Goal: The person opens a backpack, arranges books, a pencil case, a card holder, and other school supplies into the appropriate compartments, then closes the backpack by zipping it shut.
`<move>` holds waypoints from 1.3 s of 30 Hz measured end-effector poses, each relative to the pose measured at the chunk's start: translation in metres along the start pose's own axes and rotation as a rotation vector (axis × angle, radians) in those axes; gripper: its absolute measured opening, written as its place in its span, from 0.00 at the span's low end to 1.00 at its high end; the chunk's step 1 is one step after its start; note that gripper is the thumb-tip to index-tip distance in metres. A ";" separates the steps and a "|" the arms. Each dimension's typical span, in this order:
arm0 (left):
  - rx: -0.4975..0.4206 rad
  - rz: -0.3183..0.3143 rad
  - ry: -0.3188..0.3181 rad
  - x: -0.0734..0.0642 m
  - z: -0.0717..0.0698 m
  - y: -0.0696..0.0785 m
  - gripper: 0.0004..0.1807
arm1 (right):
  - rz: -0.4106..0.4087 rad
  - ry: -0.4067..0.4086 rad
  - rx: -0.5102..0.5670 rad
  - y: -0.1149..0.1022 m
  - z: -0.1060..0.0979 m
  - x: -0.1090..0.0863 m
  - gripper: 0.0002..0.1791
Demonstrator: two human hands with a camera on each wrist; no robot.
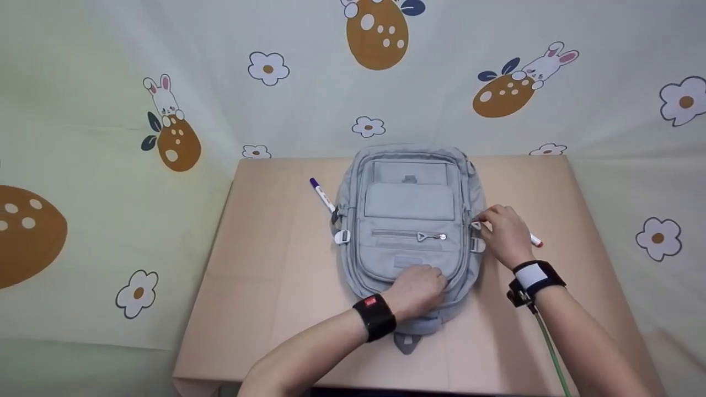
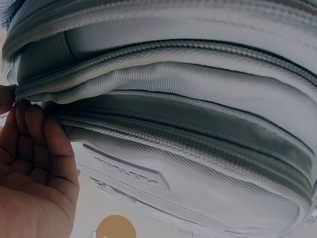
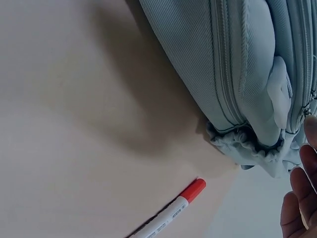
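A light grey backpack (image 1: 409, 201) lies front side up on the table. My left hand (image 1: 417, 289) is over its near end; in the left wrist view the thumb and curled fingers (image 2: 37, 129) pinch the fabric at the corner of a zippered edge. Below that edge a front compartment gapes between its zipper tracks (image 2: 163, 136). At the right side, my right hand (image 1: 504, 234) pinches a zipper pull (image 1: 475, 225) close to the side buckle (image 1: 477, 246). The right wrist view catches only part of that hand, beside the zipper slider (image 3: 307, 112).
A purple-capped marker (image 1: 322, 195) lies left of the backpack, its lower end against the side. Right of the bag, a red-capped marker (image 3: 171, 213) lies on the table, partly behind my right hand in the head view. A patterned curtain (image 1: 309, 110) hangs behind the table (image 1: 259, 275).
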State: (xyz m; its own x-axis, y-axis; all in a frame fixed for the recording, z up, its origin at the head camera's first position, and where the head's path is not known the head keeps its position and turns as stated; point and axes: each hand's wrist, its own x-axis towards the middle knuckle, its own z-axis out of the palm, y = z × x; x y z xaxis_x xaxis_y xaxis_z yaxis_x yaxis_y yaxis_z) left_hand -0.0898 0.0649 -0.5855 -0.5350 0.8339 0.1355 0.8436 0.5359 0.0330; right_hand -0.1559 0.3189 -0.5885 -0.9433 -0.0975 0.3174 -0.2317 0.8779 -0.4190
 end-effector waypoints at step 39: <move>0.027 -0.046 -0.054 0.001 0.005 0.004 0.09 | 0.611 -0.084 0.436 0.008 -0.001 0.018 0.24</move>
State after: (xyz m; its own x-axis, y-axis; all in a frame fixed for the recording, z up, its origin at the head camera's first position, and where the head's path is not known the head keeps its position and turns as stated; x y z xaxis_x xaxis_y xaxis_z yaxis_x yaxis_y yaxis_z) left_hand -0.0876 0.0686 -0.5898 -0.5754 0.8139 0.0804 0.8170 0.5765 0.0109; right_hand -0.1739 0.3246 -0.5850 -0.9449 0.2967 -0.1384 0.2822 0.5234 -0.8040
